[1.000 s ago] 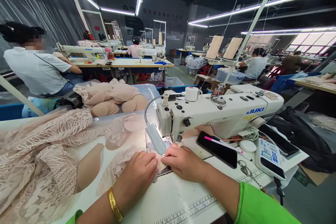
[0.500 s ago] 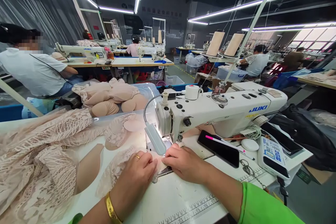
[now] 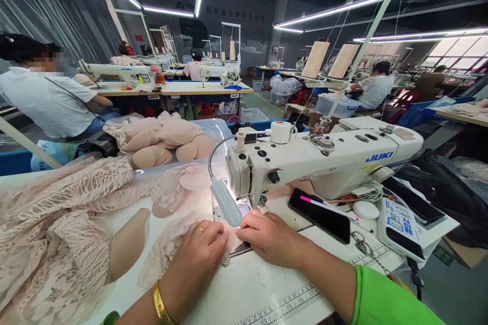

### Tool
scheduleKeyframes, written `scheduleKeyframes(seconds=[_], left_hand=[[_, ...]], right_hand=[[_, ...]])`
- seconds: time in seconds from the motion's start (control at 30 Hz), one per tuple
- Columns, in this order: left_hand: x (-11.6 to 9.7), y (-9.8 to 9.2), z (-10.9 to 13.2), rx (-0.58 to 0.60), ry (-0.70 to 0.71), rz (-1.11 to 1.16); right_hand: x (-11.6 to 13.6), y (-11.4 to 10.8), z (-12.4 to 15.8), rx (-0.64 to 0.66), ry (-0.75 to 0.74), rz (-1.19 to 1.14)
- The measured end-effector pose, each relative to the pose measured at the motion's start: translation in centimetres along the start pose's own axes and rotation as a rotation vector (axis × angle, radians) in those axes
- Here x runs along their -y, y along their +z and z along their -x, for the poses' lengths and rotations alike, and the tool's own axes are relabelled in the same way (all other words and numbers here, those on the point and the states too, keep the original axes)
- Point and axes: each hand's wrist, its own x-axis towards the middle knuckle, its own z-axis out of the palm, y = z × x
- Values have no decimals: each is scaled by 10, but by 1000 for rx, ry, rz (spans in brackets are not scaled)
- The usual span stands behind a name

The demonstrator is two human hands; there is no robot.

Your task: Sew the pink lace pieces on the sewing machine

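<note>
My left hand (image 3: 198,251), with a ring and a gold bangle, rests with curled fingers pressing a piece of beige lace fabric (image 3: 168,246) flat on the table. My right hand (image 3: 267,236) lies close beside it, fingers bent down on the same fabric right in front of the needle area. Both hands sit under the head of a white JUKI sewing machine (image 3: 324,162), whose small lamp (image 3: 225,202) hangs just above my fingers. The needle itself is hidden behind the lamp.
A heap of beige lace (image 3: 57,223) covers the table's left side, with foam cups (image 3: 160,155) piled behind. A black phone (image 3: 320,215) with a pink pen, scissors (image 3: 360,244) and a control box (image 3: 400,226) lie right of the machine. Other workers sit at machines beyond.
Both hands stay pressed on the lace at the needle; the left hand has crept slightly left and down. The camera view shifted a little.
</note>
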Motion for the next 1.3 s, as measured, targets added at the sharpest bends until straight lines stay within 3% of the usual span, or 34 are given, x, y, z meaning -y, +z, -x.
scheduleKeyframes(seconds=[0.27,0.63,0.97,1.1,1.3], left_hand=[[7,11,-2,-66,51,96],[31,17,-27,-91,199,153],[43,13,-35,-15,203,187],[47,16,-34,-43,241,164],[40,15,-27,-9,179,84]], right_hand=[[0,2,0,-30,11,15],[-5,3,0,45,140,115],[-5,2,-2,116,209,87],[-4,1,-2,112,211,75],[-2,-1,-1,92,185,63]])
